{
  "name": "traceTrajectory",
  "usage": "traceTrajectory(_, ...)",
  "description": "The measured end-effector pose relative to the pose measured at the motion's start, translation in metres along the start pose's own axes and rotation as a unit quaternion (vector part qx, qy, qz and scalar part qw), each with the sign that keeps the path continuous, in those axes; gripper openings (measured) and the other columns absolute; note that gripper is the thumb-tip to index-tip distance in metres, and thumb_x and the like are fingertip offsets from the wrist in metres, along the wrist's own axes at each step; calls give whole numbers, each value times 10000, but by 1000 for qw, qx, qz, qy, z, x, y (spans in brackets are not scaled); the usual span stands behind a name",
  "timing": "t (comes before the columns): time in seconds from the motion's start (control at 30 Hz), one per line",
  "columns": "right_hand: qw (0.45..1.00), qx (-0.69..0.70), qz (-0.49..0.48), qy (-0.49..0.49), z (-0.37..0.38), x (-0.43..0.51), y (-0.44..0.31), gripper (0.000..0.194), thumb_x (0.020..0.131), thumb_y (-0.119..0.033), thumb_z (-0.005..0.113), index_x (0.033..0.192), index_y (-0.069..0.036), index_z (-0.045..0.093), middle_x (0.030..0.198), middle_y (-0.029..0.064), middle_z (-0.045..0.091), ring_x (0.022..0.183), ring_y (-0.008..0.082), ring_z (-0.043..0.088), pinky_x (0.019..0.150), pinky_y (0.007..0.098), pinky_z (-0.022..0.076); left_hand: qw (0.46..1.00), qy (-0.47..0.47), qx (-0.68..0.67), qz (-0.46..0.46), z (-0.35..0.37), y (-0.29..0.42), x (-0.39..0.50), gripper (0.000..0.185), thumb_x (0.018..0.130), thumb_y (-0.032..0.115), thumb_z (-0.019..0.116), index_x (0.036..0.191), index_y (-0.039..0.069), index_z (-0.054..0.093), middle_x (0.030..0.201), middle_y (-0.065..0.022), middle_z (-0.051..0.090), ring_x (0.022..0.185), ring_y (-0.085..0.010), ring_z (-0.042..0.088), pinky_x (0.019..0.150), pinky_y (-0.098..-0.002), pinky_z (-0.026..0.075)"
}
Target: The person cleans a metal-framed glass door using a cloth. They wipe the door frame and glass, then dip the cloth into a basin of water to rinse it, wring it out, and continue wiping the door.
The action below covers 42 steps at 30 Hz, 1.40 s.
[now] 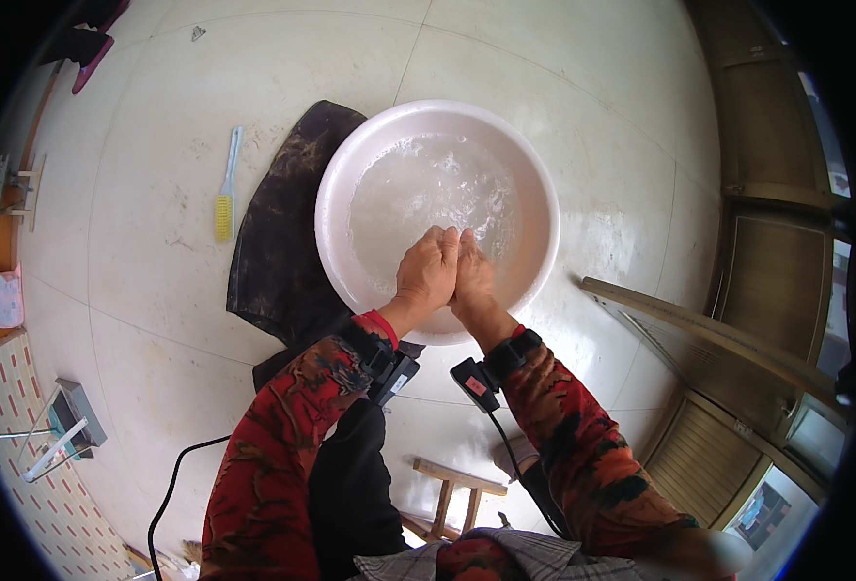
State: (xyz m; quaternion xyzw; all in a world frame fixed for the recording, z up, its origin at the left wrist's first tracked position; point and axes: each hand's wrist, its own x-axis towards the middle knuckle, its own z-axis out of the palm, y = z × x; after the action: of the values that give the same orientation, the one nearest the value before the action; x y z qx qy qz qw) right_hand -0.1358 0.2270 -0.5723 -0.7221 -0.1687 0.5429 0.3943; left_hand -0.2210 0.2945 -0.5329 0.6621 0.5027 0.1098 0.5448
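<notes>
Over a pale pink plastic basin (340,290) of cloudy water (413,181), my left hand (428,269) and my right hand (475,276) press together side by side. Their fingers are curled, with the thumbs on top. Whatever may lie between the palms is hidden. Foam and ripples show on the water just beyond the fingertips. A dark, soiled piece of cloth (275,240) lies on the floor, partly under the basin's left side. Left of the cloth is a scrub brush (225,203) with a light blue handle and yellow bristles.
A wooden stool (460,479) stands near my legs, by the floor. Black cables (173,486) trail from the wrist devices. At the right, an open cabinet door (689,334) juts out. A dustpan (82,414) is at the lower left; another person's foot (93,65) shows upper left.
</notes>
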Motion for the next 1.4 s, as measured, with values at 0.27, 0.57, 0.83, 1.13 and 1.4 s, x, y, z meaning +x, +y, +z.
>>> traceTrajectory(0.27, 986, 62, 48, 149, 25, -14, -30, 603, 987, -534, 441, 875, 34, 608, 741, 143, 641, 640, 302, 611, 591, 404, 494, 993, -59, 84, -52, -27, -5, 16, 472, 999, 407, 383, 908, 15, 629, 918, -249, 669, 887, -465, 620, 788, -506, 497)
traceTrajectory(0.57, 835, -477, -215, 167, -19, -5, -40, 377, 926, -334, 615, 1212, -94, 561, 1220, 210, 541, 946, 384, 625, 814, 471, 511, 988, 85, 97, -83, -49, -56, 57, 426, 952, 396, 524, 1216, 62, 499, 1136, -279, 614, 1045, -438, 597, 896, -482, 474)
traceTrajectory(0.83, 791, -609, -23, -54, 1, 41, -16, 512, 881, -266, 602, 1359, -126, 485, 1295, 159, 549, 1063, 341, 640, 863, 438, 539, 964, -107, 205, -129, -43, -68, 44, 609, 875, 321, 639, 1327, 70, 318, 1265, -328, 481, 1150, -476, 521, 963, -482, 449)
traceTrajectory(1.13, 775, -632, -13, -25, -28, 38, -4, 369, 867, -335, 628, 1162, -113, 647, 1206, 141, 632, 1031, 318, 666, 842, 431, 545, 977, -76, 26, -197, -36, -83, 51, 756, 847, 505, 646, 1355, -1, 409, 1306, -297, 525, 1217, -429, 523, 997, -449, 443)
traceTrajectory(1.4, 932, -333, -139, 21, -22, -4, -32, 343, 713, -149, 736, 1042, -94, 657, 1074, 123, 646, 893, 282, 669, 786, 379, 539, 915, -62, -226, -329, -27, -54, 39, 717, 902, 583, 555, 1385, 82, 382, 1354, -161, 508, 1233, -358, 502, 911, -644, 436)
